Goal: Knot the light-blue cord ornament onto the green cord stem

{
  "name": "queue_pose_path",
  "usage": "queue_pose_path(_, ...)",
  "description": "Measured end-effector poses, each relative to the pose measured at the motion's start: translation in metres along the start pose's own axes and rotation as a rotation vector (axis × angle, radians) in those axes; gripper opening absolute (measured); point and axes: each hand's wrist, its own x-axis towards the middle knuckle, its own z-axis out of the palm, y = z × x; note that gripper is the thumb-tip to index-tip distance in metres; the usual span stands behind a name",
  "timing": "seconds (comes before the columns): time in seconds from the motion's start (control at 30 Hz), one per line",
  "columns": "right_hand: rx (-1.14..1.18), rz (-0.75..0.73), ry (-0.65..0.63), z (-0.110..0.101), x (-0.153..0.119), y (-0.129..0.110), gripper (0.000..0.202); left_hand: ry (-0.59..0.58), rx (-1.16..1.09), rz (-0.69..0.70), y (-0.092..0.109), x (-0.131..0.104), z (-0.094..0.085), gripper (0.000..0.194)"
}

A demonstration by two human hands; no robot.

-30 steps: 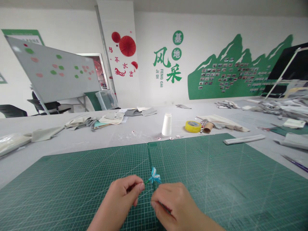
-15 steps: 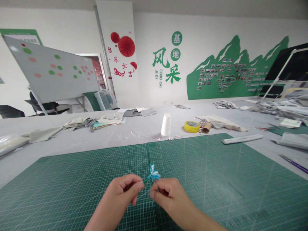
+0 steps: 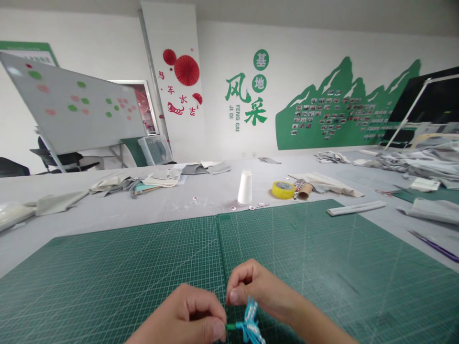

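Note:
My left hand (image 3: 195, 315) is closed in a pinch on the short green stem of a blue beaded flower (image 3: 251, 325). Loops of bright blue with rows of white beads make up the flower, which points right, low in the view; its bottom is near the frame's edge. Just above and behind it, my right hand (image 3: 251, 289) has thumb and forefinger pressed together, with a small gap to the left hand. Whatever lies between those right fingertips is too small to make out. Both hands are over the green cutting mats (image 3: 143, 267).
Beyond the mats stand a white thread cone (image 3: 245, 187), a yellow tape roll (image 3: 283, 189) and a cardboard tube (image 3: 304, 191). A rolled pale cloth strip (image 3: 356, 208) lies on the right mat. A purple-handled tool (image 3: 435, 246) and fabric heaps (image 3: 423, 157) are at right.
My left hand has come nearer and lower with the flower, which now points right instead of up. My right hand has moved from beside the flower to above and behind it.

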Motion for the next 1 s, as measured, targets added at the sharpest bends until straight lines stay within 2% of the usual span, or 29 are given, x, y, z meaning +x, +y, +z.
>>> queue_pose_path(0.1, -0.012, -0.009, -0.004, 0.001, -0.002, -0.005, 0.026, -0.028, 0.077, -0.044, 0.007, -0.003, 0.005, 0.019)
queue_pose_path(0.2, -0.077, -0.072, 0.043, 0.004, -0.005, -0.012, 0.027, -0.029, 0.181, -0.100, 0.010, -0.003, 0.008, 0.013)
queue_pose_path(0.33, -0.358, -0.228, 0.128, 0.013, -0.013, -0.023, 0.024, 0.087, 0.309, -0.093, 0.005, 0.002, 0.008, 0.018)
queue_pose_path(0.43, -0.710, -0.466, 0.245, 0.021, -0.021, -0.028, 0.020, 0.210, 0.361, -0.089, 0.000, 0.006, 0.004, 0.021)
queue_pose_path(0.53, -0.937, -0.661, 0.240, 0.026, -0.024, -0.026, 0.022, 0.365, 0.387, -0.076, -0.002, 0.008, 0.000, 0.026)
queue_pose_path(0.6, -1.008, -0.712, 0.229, 0.027, -0.023, -0.022, 0.023, 0.445, 0.376, -0.068, -0.003, 0.008, -0.002, 0.028)
queue_pose_path(0.73, -0.995, -0.631, 0.192, 0.027, -0.020, -0.017, 0.021, 0.512, 0.312, -0.056, -0.003, 0.007, -0.007, 0.030)
queue_pose_path(0.9, -0.915, -0.487, 0.154, 0.025, -0.015, -0.014, 0.020, 0.477, 0.211, -0.034, -0.001, 0.007, -0.010, 0.032)
queue_pose_path(1.0, -0.718, -0.355, 0.173, 0.022, -0.009, -0.010, 0.022, 0.437, 0.131, -0.031, 0.001, 0.007, -0.009, 0.036)
